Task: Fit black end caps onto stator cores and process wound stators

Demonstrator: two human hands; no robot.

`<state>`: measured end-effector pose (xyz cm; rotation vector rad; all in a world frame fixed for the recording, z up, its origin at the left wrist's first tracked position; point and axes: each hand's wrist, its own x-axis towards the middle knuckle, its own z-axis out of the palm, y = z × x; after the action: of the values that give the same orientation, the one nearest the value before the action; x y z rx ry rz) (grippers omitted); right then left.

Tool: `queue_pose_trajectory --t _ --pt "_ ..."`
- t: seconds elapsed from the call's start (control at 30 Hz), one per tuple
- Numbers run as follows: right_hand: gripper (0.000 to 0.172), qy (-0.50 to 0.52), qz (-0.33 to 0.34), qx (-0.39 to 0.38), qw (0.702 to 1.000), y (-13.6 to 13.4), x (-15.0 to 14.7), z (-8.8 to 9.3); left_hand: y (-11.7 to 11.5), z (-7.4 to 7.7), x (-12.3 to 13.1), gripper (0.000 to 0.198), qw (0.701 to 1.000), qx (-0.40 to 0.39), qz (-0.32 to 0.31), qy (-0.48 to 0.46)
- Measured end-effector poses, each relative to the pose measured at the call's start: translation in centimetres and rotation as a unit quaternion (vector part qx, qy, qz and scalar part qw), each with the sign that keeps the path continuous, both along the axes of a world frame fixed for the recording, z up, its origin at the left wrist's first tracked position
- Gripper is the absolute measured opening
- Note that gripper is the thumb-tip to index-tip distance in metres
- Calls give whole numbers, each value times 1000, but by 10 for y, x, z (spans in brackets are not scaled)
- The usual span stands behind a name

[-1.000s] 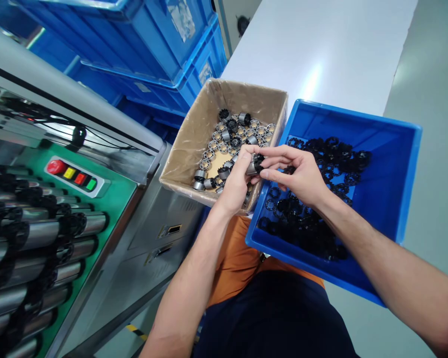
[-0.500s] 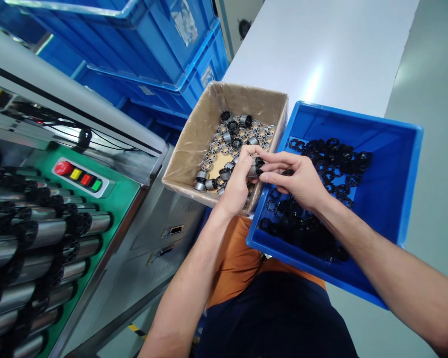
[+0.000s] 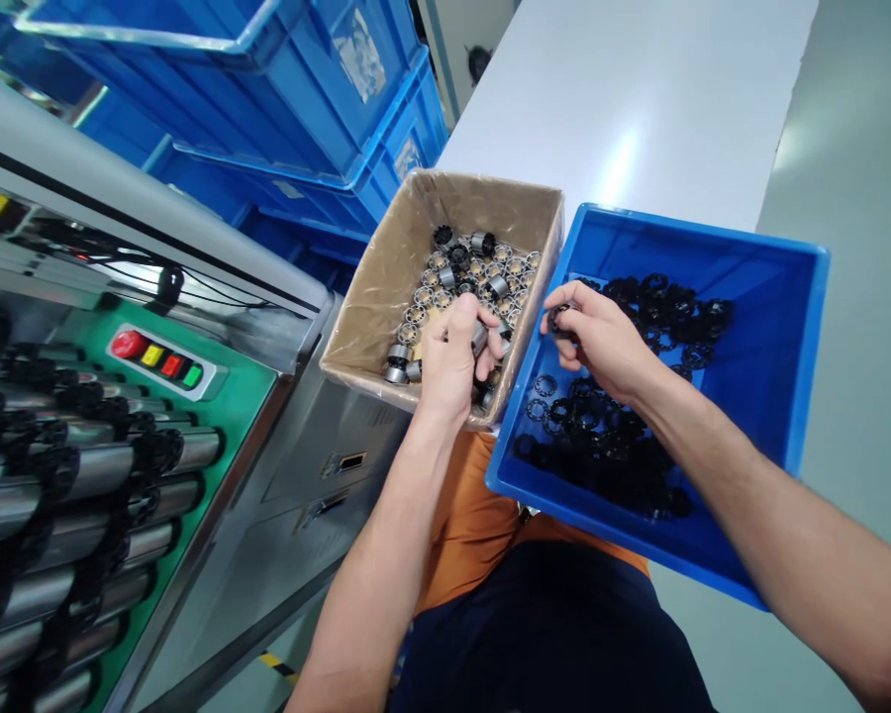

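Cylinder — part-hidden, clamped in left hand; right hand pinches half-covered black ring.

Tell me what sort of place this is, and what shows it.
Probably a factory or assembly workshop. Signs of it: the grey rectangular panel with red, yellow and green buttons, the rows of silver-and-black metal cylinders beside it, and the stacked blue plastic crates.

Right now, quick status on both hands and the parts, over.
Left hand holds a metal cylinder over the cardboard box. Right hand pinches a black ring at the blue bin. Box wall between them.
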<state>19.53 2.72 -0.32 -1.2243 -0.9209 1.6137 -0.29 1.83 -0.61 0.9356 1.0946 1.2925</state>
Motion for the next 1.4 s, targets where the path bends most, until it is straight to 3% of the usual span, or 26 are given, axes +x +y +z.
queue_pose_trajectory --t 0.1,0.2,0.3,0.53,0.7,0.8,1.03,1.4 --pt "28 -7 42 80 996 -3 -1 3 0 1 -1 58 999 -24 -11 -42" --pt "32 -1 78 127 989 -5 1 7 0 2 -2 46 992 -72 -62 -83" --pt "43 17 94 135 986 -6 3 10 -1 4 -1 44 989 -86 -104 -55" --pt "50 101 114 138 979 -9 -1 11 -5 11 2 38 985 -120 -85 -85" --pt "61 47 68 192 978 -9 -2 5 -8 6 1 37 988 -63 -110 -86" --pt "67 40 69 172 982 -10 -2 6 -9 2 1 44 991 -54 -103 -68" --pt "53 -36 32 170 984 -15 -7 13 -7 -6 1 57 993 -27 -114 22" --pt "51 -43 -14 173 984 -14 -11 5 -6 -6 -1 40 986 4 -164 38"
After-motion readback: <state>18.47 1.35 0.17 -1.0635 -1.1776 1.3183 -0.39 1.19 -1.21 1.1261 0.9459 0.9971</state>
